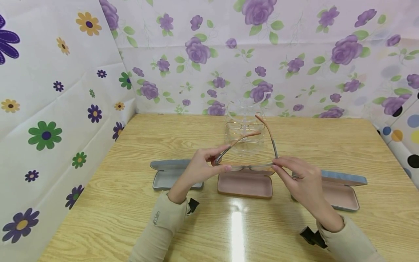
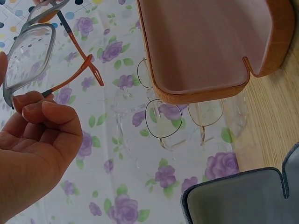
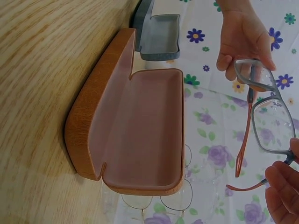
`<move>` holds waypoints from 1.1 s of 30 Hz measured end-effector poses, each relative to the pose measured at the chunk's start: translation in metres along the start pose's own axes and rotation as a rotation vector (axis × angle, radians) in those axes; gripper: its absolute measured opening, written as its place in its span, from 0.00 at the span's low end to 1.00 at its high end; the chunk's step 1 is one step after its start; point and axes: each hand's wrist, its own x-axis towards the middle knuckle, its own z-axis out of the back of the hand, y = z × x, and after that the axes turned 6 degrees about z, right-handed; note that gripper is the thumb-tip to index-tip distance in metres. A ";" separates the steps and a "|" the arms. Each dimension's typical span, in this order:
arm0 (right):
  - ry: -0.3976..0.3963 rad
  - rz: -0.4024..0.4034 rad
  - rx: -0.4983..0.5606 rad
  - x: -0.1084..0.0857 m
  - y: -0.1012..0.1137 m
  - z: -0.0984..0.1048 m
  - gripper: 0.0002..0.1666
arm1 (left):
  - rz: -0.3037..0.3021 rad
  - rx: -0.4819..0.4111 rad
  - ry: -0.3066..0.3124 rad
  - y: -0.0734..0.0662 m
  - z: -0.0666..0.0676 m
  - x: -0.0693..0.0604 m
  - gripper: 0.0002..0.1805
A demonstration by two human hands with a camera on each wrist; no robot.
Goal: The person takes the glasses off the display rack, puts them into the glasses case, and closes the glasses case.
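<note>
I hold the glasses (image 1: 247, 167) up in the air between my two hands, front rim toward me and clear of the middle case (image 1: 244, 185), which lies below. The fingers of my left hand (image 1: 205, 164) pinch the left end of the frame near the hinge, thumb laid along the rim and fingertips behind it. At the other end, my right hand (image 1: 301, 178) has thumb and forefinger pressed together on the corner where the right temple (image 1: 271, 136) joins. The lenses and bridge span the gap between my fingers, and both temples are unfolded, reaching away from me past my fingertips, each grey near the hinge and orange toward its tip. Counting up: one pair in my fingers, with two lenses and two temples; three cases, all standing open on the worktop (image 1: 124, 203), the left case (image 1: 167, 181) grey inside, the middle one orange-brown with a pink lining, the right case (image 1: 342, 197) blue outside and partly behind my right hand. One clear stand (image 1: 244, 151) is behind the middle case, bearing thin-rimmed spectacles (image 1: 254, 126); from the head I make out one pair plainly, while the left wrist view shows three thin lens rims, so more than one pair. I count two beige sleeves (image 1: 165, 225), with a black piece (image 1: 193, 206) showing by each cuff
</note>
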 end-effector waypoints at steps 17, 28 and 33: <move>0.003 -0.002 -0.001 0.000 0.000 0.001 0.09 | -0.012 -0.005 0.034 -0.001 0.000 0.002 0.31; 0.005 -0.001 0.005 0.000 0.000 0.001 0.07 | -0.036 -0.007 0.044 -0.001 -0.001 0.003 0.28; 0.006 -0.006 0.007 0.000 0.000 0.002 0.05 | -0.009 0.012 0.039 -0.003 -0.002 0.003 0.27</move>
